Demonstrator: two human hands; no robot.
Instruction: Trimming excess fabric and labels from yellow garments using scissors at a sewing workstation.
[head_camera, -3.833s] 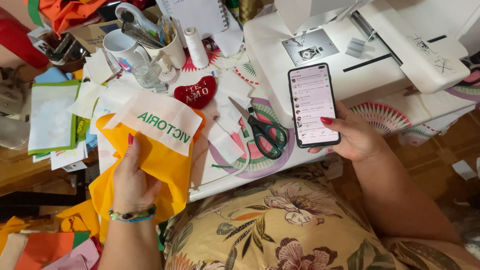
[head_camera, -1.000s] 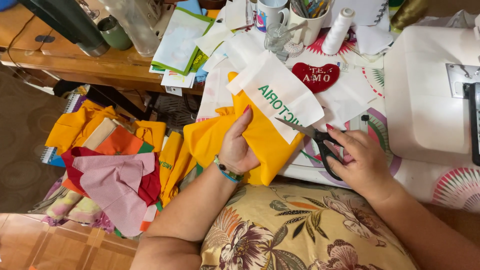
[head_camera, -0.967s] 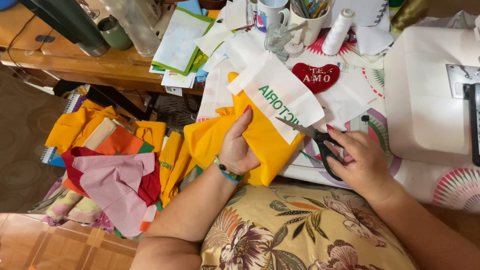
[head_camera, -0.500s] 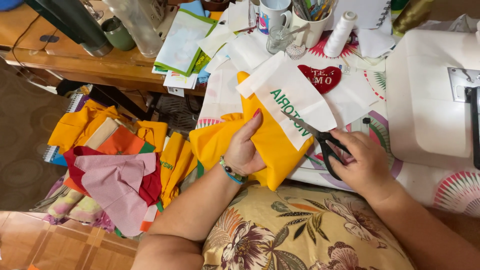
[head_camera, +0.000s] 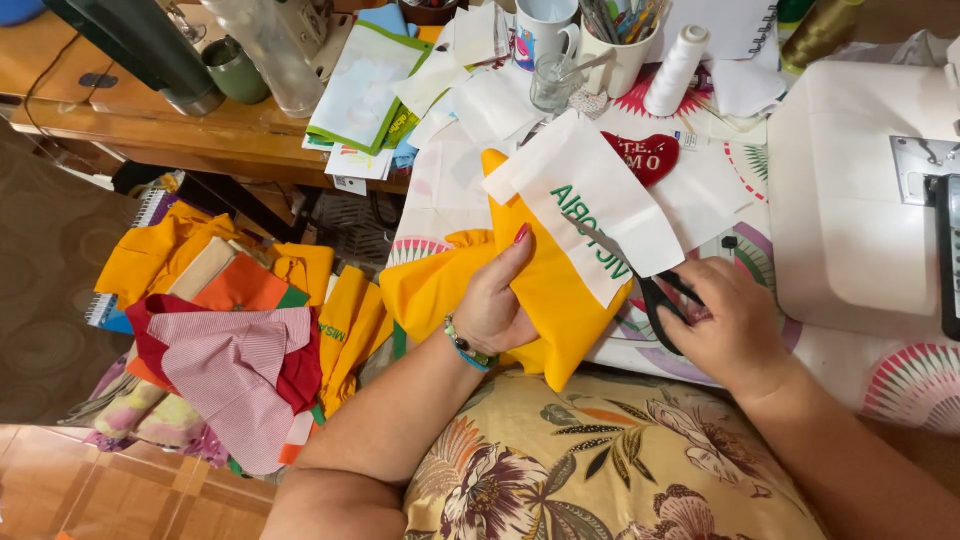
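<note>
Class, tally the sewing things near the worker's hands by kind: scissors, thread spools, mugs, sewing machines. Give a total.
Scissors: 1, in the right hand
White thread spools: 1
Mugs: 2
White sewing machines: 1
Total: 5

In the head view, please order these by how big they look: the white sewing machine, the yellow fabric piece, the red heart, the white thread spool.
1. White sewing machine, partly out of frame
2. Yellow fabric piece
3. Red heart
4. White thread spool; close to the heart, so this order is unsure.
</note>
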